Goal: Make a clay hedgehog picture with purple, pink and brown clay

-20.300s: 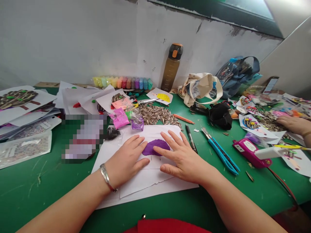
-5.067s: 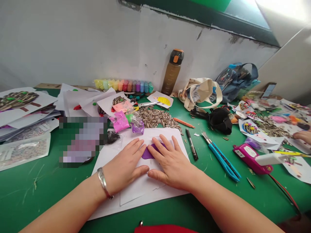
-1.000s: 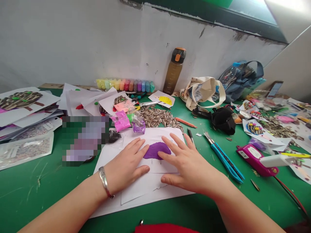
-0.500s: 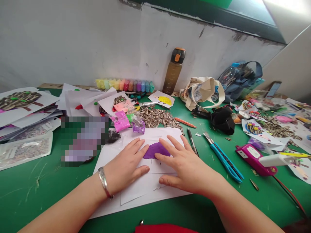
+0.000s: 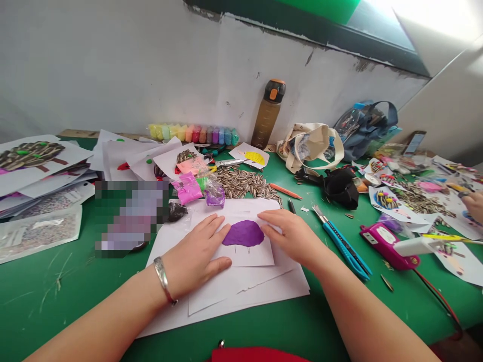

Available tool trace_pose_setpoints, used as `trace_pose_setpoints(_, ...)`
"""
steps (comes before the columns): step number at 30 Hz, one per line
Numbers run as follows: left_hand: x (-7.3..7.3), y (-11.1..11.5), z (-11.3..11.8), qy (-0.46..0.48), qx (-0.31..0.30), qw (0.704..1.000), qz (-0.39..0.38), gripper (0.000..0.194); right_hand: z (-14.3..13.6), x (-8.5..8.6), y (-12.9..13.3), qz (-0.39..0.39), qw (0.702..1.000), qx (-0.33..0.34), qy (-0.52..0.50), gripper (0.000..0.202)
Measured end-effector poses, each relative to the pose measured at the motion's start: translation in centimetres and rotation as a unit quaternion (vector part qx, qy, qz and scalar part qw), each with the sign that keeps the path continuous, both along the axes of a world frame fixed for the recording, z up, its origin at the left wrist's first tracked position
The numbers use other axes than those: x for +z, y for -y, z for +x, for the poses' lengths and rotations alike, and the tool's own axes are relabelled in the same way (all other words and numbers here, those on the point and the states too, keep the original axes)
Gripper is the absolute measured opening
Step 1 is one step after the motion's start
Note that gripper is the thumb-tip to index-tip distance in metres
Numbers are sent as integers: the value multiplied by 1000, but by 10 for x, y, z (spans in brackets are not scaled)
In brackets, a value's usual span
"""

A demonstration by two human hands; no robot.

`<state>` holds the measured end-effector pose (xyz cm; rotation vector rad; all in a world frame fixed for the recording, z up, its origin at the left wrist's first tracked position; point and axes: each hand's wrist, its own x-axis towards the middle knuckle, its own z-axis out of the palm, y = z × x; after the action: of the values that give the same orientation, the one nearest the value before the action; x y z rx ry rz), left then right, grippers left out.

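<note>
A flattened oval of purple modelling clay [image 5: 243, 234] lies on a small white paper card [image 5: 260, 257], with two short pencilled legs drawn beneath it. My left hand [image 5: 196, 254], with a silver bracelet at the wrist, lies flat and open, its fingertips at the clay's left edge. On the other side, my right hand [image 5: 290, 234] has its fingers stretched toward the clay, the index fingertip at the right edge. It holds nothing that shows, and its thumb is mostly hidden. Larger white sheets [image 5: 169, 311] lie under the card.
Sunflower seeds [image 5: 245, 182] and clay packets [image 5: 187, 188] sit behind the paper. A blue utility knife [image 5: 345, 246] and a magenta corded device [image 5: 390, 246] lie right. A bottle [image 5: 267, 115] stands at the wall. Another person's hand [image 5: 474, 205] shows far right.
My right hand has moved off the clay to its right edge, its fingers drawn closer together, uncovering the whole oval and the drawn legs. My left hand stays put. Another person's hand has appeared far right.
</note>
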<state>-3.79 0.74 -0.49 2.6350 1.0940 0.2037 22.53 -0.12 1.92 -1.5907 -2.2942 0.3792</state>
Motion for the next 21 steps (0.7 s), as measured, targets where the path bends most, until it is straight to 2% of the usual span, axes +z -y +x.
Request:
trace_pose_setpoints(2, 0, 0, -1, 0, -3, 1000, 2, 63, 8, -7, -7, -2, 998, -62, -5, 34)
trace_pose_setpoints(4, 1, 0, -2, 1, -3, 1000, 4, 63, 15, -10, -13, 5, 996, -94, 6, 36)
trace_pose_setpoints(6, 4, 1, -2, 5, -3, 1000, 5, 61, 20, -8, -18, 18, 992, -124, 32, 37)
trace_pose_setpoints(9, 11, 2, -1, 3, -7, 1000, 5, 54, 22, -1, -22, 20, 979, -156, 127, 38)
trace_pose_setpoints(12, 18, 2, 1, -15, -9, 1000, -3, 51, 22, 2, -26, 4, 968, -158, 194, 35)
trace_pose_setpoints(17, 22, 1, 0, -20, -15, 1000, 1, 47, 21, -8, -35, -14, 966, -136, 219, 29)
trace_pose_setpoints(21, 21, 0, -1, -14, -18, 1000, 12, 44, 21, -14, -42, 0, 963, -136, 232, 30)
